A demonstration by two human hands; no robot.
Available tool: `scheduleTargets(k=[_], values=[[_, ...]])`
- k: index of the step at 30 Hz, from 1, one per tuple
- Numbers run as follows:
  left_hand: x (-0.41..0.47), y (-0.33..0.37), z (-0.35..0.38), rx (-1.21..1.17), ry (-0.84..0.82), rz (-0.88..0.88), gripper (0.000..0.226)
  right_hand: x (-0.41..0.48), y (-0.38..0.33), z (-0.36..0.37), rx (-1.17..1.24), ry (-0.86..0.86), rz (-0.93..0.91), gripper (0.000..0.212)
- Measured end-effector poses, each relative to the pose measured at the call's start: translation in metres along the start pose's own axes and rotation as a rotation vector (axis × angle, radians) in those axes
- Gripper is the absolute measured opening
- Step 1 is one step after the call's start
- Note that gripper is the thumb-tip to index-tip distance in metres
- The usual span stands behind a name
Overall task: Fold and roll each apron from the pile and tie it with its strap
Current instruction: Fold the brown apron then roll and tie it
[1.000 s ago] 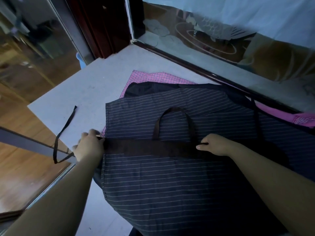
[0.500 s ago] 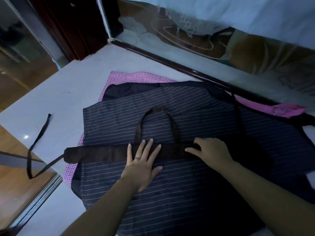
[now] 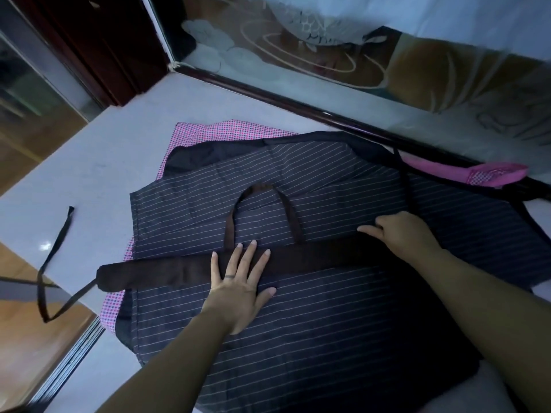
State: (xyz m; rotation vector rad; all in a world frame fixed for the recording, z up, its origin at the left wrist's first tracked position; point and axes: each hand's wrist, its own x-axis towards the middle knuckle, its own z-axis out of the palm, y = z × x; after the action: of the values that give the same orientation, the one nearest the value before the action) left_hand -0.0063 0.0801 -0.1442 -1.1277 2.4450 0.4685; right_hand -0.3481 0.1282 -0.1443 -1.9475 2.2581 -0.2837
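Observation:
A dark pinstriped apron (image 3: 328, 323) lies spread flat on the grey table (image 3: 98, 174), over a pink checked apron (image 3: 226, 132) whose edges stick out. A dark brown waistband (image 3: 167, 272) crosses the striped apron, with a neck loop (image 3: 262, 210) above it. A thin dark strap (image 3: 56, 257) trails off the band's left end over the table edge. My left hand (image 3: 241, 281) presses flat on the band, fingers spread. My right hand (image 3: 402, 231) rests on the cloth to the right, fingers bent down onto the fabric.
A dark wooden window frame (image 3: 298, 102) with etched glass runs along the table's far side. The table's left edge (image 3: 86, 296) drops to a wooden floor. A pink strap end (image 3: 489, 174) lies at the far right by the frame.
My left hand went from the band's left end to the middle of the apron and now lies flat there. My right hand has shifted slightly right and up. The view has swung left.

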Motion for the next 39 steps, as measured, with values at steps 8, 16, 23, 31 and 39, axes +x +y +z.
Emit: scheduleTargets(k=[8,16,23,31,39], values=[[0.001,0.002,-0.005,-0.037,0.036,-0.026,0.082,-0.008,0.0,0.021,-0.29,0.23,0.392,0.072],[0.002,0.004,0.0,-0.005,0.129,-0.089,0.078,-0.009,-0.05,0.009,-0.038,0.465,0.017,0.03],[0.0,0.01,-0.003,0.03,0.294,-0.099,0.048,-0.023,-0.126,0.054,0.061,0.012,-0.463,0.055],[0.017,0.026,-0.025,-0.218,0.295,-0.338,0.059,-0.013,-0.15,0.055,0.188,0.169,-0.269,0.059],[-0.008,0.051,-0.132,-1.169,0.655,-0.35,0.029,0.011,-0.2,-0.031,0.513,0.339,-0.07,0.052]])
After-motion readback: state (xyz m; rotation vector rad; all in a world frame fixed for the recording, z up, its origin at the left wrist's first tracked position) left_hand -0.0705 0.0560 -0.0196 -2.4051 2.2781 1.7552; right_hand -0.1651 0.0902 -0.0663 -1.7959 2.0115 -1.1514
